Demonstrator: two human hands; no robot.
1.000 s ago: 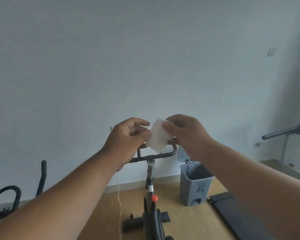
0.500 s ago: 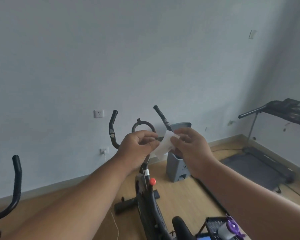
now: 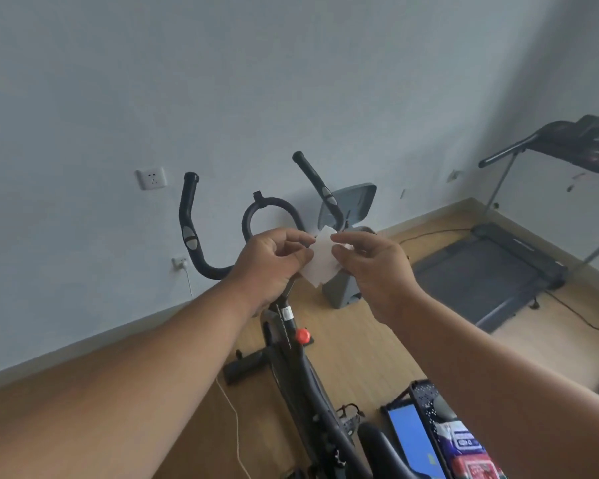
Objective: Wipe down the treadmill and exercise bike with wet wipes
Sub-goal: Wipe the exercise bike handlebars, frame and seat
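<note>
Wet wipe [image 3: 320, 261] held above the exercise bike [image 3: 291, 326] handlebars, long axis running upper-right to lower-left. Left hand [image 3: 270, 261] and right hand [image 3: 374, 264] each pinch an upper edge; both grips narrow. Treadmill [image 3: 491, 271] stands right.

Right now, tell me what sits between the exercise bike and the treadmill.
In the head view, a grey bin with its lid up stands on the wood floor between the exercise bike and the treadmill.
</note>
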